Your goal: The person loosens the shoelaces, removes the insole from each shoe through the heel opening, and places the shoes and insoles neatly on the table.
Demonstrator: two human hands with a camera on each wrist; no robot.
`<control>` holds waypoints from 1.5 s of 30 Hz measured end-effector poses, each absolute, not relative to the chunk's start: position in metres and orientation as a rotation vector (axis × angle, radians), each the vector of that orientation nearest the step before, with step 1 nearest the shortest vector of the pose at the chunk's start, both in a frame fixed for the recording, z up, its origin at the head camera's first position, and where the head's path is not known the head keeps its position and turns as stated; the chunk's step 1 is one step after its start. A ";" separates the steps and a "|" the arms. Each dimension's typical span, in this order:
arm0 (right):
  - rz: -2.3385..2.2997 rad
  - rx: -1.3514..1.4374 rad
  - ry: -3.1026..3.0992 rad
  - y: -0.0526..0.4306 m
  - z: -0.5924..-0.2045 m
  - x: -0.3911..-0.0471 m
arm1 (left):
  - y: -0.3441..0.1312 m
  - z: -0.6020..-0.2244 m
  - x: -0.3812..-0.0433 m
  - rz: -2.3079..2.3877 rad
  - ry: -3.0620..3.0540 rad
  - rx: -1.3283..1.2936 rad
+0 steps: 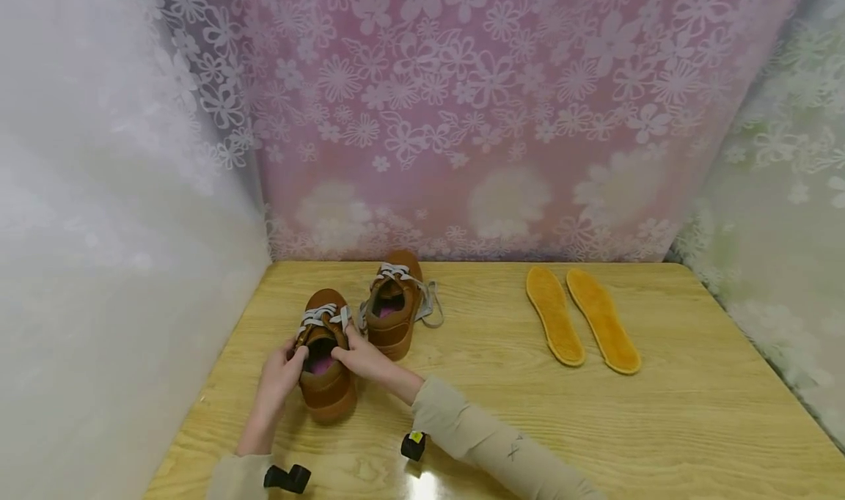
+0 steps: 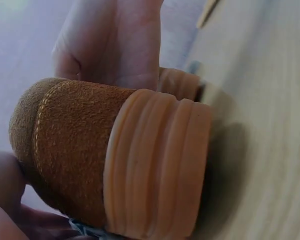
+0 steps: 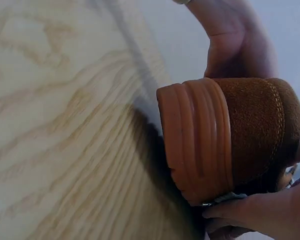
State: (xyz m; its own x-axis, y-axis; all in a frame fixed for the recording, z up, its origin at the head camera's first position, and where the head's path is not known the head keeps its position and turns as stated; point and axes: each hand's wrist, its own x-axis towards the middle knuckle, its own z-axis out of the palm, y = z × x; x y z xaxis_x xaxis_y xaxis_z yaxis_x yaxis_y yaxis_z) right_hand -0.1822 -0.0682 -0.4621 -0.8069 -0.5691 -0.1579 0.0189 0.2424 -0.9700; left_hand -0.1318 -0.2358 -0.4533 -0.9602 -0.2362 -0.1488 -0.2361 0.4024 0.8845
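Observation:
A brown suede lace-up shoe [image 1: 328, 396] with grey-white laces is held between both hands, its heel toward me. My left hand [image 1: 280, 375] grips its left side and my right hand [image 1: 366, 357] grips the right, the thumbs at the rim of the opening. A pink lining shows inside. Both wrist views look at the stitched heel and its ridged tan sole [image 2: 157, 165], with a dark shadow between sole and table. Whether the sole touches the wood I cannot tell. Fingers on the far sides are partly hidden.
A matching second shoe [image 1: 391, 336] stands just behind and right, its loose lace trailing on the table [image 1: 475, 383]. Two orange-yellow fleecy insoles [image 1: 556, 317] lie side by side at the right. A pale wall [image 1: 132, 265] borders the left, and a pink floral curtain [image 1: 462, 155] the back.

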 end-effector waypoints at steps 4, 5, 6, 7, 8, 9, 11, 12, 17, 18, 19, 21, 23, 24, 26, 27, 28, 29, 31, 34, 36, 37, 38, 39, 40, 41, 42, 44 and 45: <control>-1.603 -0.430 2.023 -0.061 -0.471 -0.188 | -0.232 -0.460 -0.139 -1.546 -2.674 0.447; -1.607 -0.415 2.027 -0.059 -0.472 -0.189 | -0.231 -0.461 -0.142 -1.517 -2.682 0.445; -1.621 -0.406 2.025 -0.058 -0.472 -0.190 | -0.230 -0.461 -0.145 -1.494 -2.690 0.448; -1.635 -0.408 2.030 -0.058 -0.472 -0.191 | -0.229 -0.462 -0.148 -1.476 -2.692 0.445; -1.639 -0.407 2.044 -0.057 -0.470 -0.190 | -0.229 -0.463 -0.151 -1.465 -2.695 0.444; -1.641 -0.418 2.061 -0.056 -0.470 -0.189 | -0.228 -0.463 -0.154 -1.447 -2.699 0.441; -1.638 -0.469 2.106 -0.054 -0.468 -0.185 | -0.227 -0.464 -0.159 -1.438 -2.702 0.437; -1.629 -0.496 2.134 -0.053 -0.467 -0.182 | -0.227 -0.465 -0.161 -1.438 -2.705 0.436; -1.533 -0.633 2.280 -0.038 -0.456 -0.166 | -0.225 -0.467 -0.170 -1.466 -2.704 0.439; -1.518 -0.660 2.308 -0.034 -0.454 -0.163 | -0.225 -0.467 -0.172 -1.481 -2.700 0.447; -1.522 -0.694 2.329 -0.030 -0.451 -0.161 | -0.224 -0.467 -0.174 -1.486 -2.696 0.449; -1.562 -0.762 2.376 -0.020 -0.447 -0.159 | -0.225 -0.467 -0.179 -1.495 -2.690 0.448; -1.651 -0.809 2.400 -0.010 -0.445 -0.161 | -0.227 -0.468 -0.184 -1.498 -2.687 0.459; -1.709 -0.814 2.404 -0.005 -0.444 -0.163 | -0.227 -0.468 -0.186 -1.503 -2.683 0.460; -1.798 -0.792 2.433 0.005 -0.445 -0.169 | -0.230 -0.469 -0.192 -1.518 -2.677 0.465; -1.829 -0.760 2.447 0.010 -0.446 -0.173 | -0.231 -0.470 -0.195 -1.531 -2.672 0.468; -1.847 -0.717 2.457 0.015 -0.447 -0.177 | -0.231 -0.470 -0.197 -1.545 -2.666 0.465; -1.847 -0.662 2.472 0.019 -0.449 -0.181 | -0.232 -0.471 -0.200 -1.559 -2.662 0.460; -1.825 -0.573 2.489 0.025 -0.454 -0.187 | -0.234 -0.471 -0.206 -1.572 -2.662 0.445; -1.762 -0.500 2.459 0.032 -0.461 -0.193 | -0.235 -0.472 -0.217 -1.592 -2.659 0.412; -1.710 -0.501 2.429 0.033 -0.465 -0.196 | -0.237 -0.473 -0.225 -1.613 -2.660 0.389; -1.684 -0.511 2.415 0.034 -0.467 -0.197 | -0.237 -0.474 -0.229 -1.630 -2.659 0.385; -1.657 -0.521 2.403 0.034 -0.468 -0.198 | -0.238 -0.475 -0.233 -1.646 -2.659 0.376; -1.636 -0.532 2.391 0.034 -0.470 -0.199 | -0.239 -0.475 -0.237 -1.667 -2.656 0.366; -1.616 -0.539 2.385 0.034 -0.470 -0.200 | -0.240 -0.475 -0.241 -1.691 -2.654 0.356; -1.611 -0.549 2.373 0.034 -0.470 -0.200 | -0.240 -0.474 -0.244 -1.706 -2.656 0.347; -1.608 -0.560 2.369 0.034 -0.470 -0.201 | -0.241 -0.474 -0.247 -1.735 -2.651 0.328; -1.605 -0.564 2.364 0.034 -0.469 -0.202 | -0.242 -0.473 -0.253 -1.784 -2.643 0.294; -1.609 -0.566 2.359 0.035 -0.469 -0.203 | -0.242 -0.472 -0.255 -1.810 -2.640 0.278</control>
State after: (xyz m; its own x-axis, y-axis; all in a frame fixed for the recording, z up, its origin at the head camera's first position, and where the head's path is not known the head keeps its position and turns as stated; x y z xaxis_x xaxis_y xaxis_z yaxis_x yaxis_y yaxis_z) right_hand -0.2027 0.0348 -0.4686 -0.8989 -0.4374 0.0271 -0.1847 0.3221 -0.9285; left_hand -0.2548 -0.2419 -0.4718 -0.9825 -0.1018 -0.1561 -0.1823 0.3509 0.9185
